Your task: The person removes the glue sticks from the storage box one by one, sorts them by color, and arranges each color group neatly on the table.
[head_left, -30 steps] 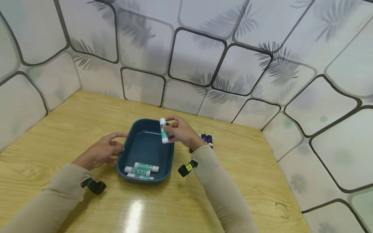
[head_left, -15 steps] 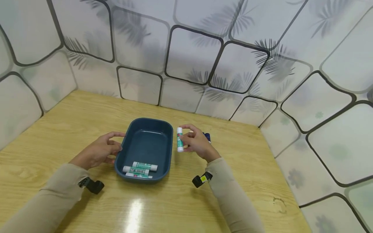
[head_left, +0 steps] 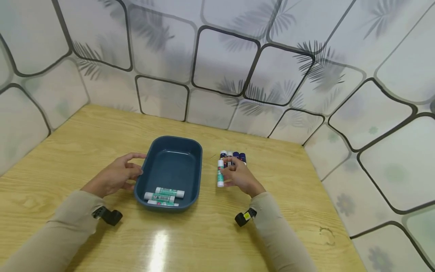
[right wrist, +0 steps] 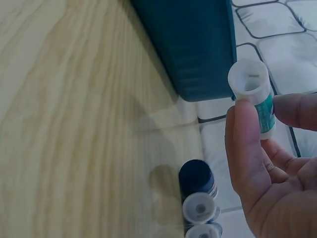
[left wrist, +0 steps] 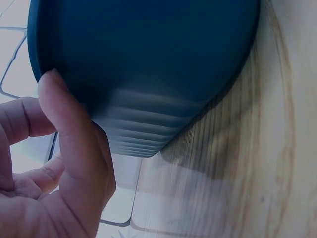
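The head view looks forward and down from above, far enough back to hold the whole bin (head_left: 171, 166) near centre and the wall (head_left: 163, 99) along the top. Both wrist views sit close and tipped sideways: the left looks past the left hand (left wrist: 69, 158), table (left wrist: 267, 158) at right; the right has table at left, bin upper centre. All three share the bin; head and right wrist share the stick (head_left: 220, 174).

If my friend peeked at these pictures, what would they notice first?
Probably the dark blue bin on the wooden table, with three green-and-white tubes lying at its near end. Then a similar tube pinched in the right grip, to the bin's right. Just beyond it sits a row of tubes.
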The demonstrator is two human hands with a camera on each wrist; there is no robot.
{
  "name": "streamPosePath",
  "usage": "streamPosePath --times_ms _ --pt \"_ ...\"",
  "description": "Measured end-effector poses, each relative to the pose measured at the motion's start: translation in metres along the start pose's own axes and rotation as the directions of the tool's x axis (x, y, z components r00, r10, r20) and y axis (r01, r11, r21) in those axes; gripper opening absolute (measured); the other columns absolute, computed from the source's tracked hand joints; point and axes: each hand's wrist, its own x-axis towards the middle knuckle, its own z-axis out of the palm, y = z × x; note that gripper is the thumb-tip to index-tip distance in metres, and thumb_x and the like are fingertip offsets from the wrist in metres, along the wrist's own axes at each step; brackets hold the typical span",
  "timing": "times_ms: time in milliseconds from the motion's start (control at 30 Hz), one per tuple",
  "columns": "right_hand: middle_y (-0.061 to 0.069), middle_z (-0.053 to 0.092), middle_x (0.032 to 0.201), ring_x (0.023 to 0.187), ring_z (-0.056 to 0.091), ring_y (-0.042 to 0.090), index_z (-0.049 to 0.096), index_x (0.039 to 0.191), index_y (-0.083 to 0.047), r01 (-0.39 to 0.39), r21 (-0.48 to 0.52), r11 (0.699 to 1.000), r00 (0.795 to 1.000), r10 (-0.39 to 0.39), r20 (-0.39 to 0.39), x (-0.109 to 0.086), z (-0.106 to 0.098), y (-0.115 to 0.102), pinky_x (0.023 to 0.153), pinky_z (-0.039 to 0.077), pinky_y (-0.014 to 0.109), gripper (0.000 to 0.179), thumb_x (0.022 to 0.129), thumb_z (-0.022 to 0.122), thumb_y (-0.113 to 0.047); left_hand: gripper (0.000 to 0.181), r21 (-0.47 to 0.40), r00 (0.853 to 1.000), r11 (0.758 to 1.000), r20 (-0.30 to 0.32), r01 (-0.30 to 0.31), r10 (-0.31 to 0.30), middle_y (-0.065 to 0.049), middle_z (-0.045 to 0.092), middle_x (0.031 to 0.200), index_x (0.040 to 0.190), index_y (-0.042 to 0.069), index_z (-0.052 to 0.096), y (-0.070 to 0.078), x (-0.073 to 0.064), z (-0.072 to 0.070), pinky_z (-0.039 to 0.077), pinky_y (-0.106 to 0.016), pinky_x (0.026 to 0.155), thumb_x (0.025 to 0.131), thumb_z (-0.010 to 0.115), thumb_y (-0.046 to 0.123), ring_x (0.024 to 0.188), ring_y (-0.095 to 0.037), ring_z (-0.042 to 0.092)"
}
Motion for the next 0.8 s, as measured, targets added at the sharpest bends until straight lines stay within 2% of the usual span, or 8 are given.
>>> streamPosePath --times_ms 367,600,800 --pt "0.020 0.054 0.106 0.085 0.061 0.028 0.045 0.132 -0.005 -0.073 -0.014 0.997 0.997 0.073 -0.004 0.000 -0.006 0.018 0.069 0.057 0.041 0.042 0.093 0.062 -0.005 0.061 -0.009 1.000 1.000 0.000 0.001 -0.001 -0.018 0.050 0.109 0.151 0.009 0.023 0.001 -0.001 0.001 0.052 -0.035 0.060 0.096 0.047 -0.001 0.080 -0.022 0.056" --pt "0.022 0.053 0.111 0.085 0.063 0.029 0.043 0.130 -0.002 -0.101 -0.038 0.994 0.995 0.101 -0.014 0.000 -0.004 0.022 0.066 0.057 0.039 0.041 0.093 0.062 -0.002 0.060 -0.009 1.000 1.000 -0.001 -0.001 0.001 -0.017 0.050 0.107 0.150 0.008 0.023 0.001 -0.002 0.001 0.052 -0.035 0.059 0.096 0.047 -0.002 0.078 -0.021 0.055" --pt "0.023 0.055 0.107 0.080 0.064 0.030 0.042 0.126 0.001 -0.115 -0.064 0.991 0.993 0.115 0.004 0.002 -0.003 0.024 0.066 0.057 0.039 0.037 0.093 0.059 0.001 0.060 -0.009 1.000 1.000 -0.007 0.005 -0.005 -0.016 0.049 0.107 0.150 0.008 0.023 0.002 -0.001 0.001 0.053 -0.035 0.059 0.096 0.047 -0.002 0.078 -0.020 0.055"
